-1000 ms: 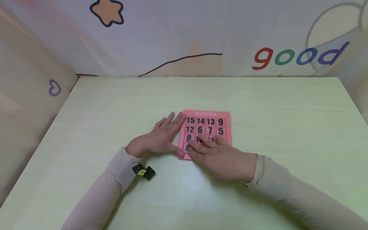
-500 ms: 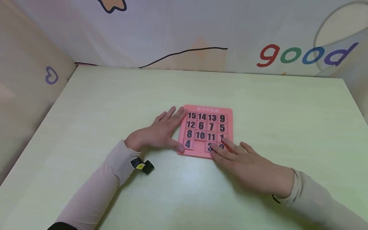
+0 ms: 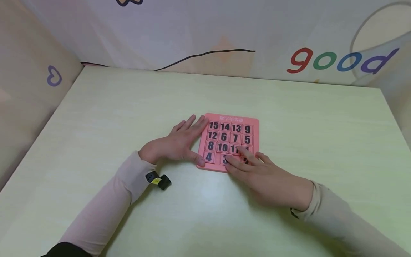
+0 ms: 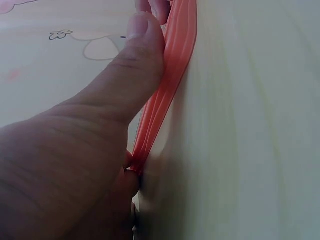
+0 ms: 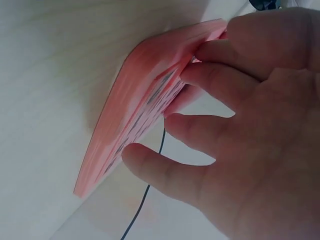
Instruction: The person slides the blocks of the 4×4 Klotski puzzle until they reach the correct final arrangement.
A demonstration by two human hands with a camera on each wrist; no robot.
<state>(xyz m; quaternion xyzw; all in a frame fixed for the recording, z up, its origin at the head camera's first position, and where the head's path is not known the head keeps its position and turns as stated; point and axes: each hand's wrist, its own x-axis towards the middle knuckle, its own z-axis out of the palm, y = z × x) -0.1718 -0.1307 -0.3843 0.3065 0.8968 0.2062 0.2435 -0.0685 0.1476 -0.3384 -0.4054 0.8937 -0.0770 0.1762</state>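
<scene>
Just now the 3 tile (image 3: 223, 159) is sitting further left in the bottom row than half a second ago, now lying mostly below the 10 tile (image 3: 222, 147). A narrow slit is still showing between it and the 4 tile (image 3: 208, 157), so I am judging the slide nearly, not fully, done. By that reading, the row's vacant slot is passing rightward, between 3 and the 2 tile (image 3: 246, 161); fingers are covering that stretch, so its extent is not showing. Upper two rows are reading the same as before: 15-14-13-9, then 12-6-7-5.

Position: the pink number puzzle (image 3: 255, 137) is lying flat on the table (image 3: 179, 92), between the two hands, both of them touching it.

Right hand (image 3: 268, 178): coming in from the lower right, fingers mostly straight, pinching nothing. Two are lying close together, one tip resting on the right part of the 3 tile; another is reaching over the 11 tile (image 3: 233, 148), and the little finger is standing apart near the right rim. Right wrist view is showing the same fanned spread against the board's face; exact contact for each tip I cannot tell.

Left hand (image 3: 174, 145): fingers spreading, straight, index tip against the upper left edge, thumb (image 4: 142, 60) resting at the lower left corner. Apparently it is steadying the frame.
</scene>
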